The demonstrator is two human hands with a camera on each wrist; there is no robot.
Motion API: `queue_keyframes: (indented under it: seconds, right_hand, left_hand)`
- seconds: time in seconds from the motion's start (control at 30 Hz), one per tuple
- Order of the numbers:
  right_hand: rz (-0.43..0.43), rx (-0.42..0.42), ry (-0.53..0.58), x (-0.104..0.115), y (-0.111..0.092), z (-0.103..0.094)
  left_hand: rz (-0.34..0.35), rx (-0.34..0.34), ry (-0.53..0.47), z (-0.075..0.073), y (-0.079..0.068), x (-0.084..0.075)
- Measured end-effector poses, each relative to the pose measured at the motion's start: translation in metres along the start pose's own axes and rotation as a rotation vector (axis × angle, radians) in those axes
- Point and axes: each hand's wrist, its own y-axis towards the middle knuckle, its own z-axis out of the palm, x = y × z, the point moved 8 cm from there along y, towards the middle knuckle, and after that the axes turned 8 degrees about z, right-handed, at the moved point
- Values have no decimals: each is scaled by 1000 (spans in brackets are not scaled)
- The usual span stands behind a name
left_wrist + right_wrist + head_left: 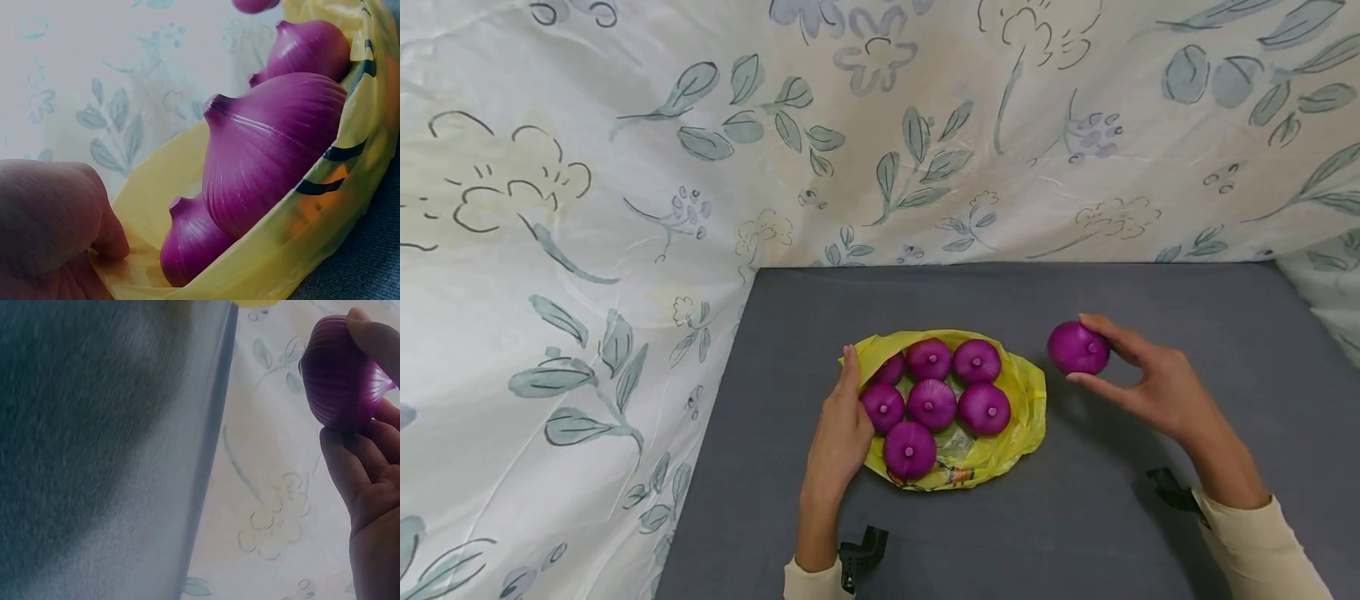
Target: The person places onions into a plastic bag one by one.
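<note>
A yellow plastic bag (1028, 400) lies with its mouth spread wide, and several purple onions (932, 405) sit inside, most with their stubby necks upward. At the bag's left side, my left hand (841, 437) grips the rim; in the left wrist view the thumb presses on the yellow plastic (150, 212), close to a small onion (190, 244). To the right of the bag, my right hand (1165, 387) pinches one purple onion (1072, 347) between thumb and fingers, apart from the bag. The right wrist view shows this onion (340, 375) held from two sides.
The bag rests on a dark grey table (970, 533). Behind and to the left hangs a pale cloth (700, 217) printed with leaves and flowers. Black straps (863, 558) sit at both wrists.
</note>
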Motion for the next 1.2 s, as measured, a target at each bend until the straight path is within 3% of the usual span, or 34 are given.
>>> queue_keyframes:
  seconds: [0.37, 0.67, 1.2]
  right_hand:
    - [-120, 60, 31, 36, -7, 5]
    - [-126, 122, 12, 58, -15, 18]
    - [-238, 196, 161, 87, -30, 43]
  left_hand:
    - [24, -4, 6, 2, 3, -5]
    - [18, -4, 14, 3, 5, -8]
    - [27, -9, 14, 7, 6, -10]
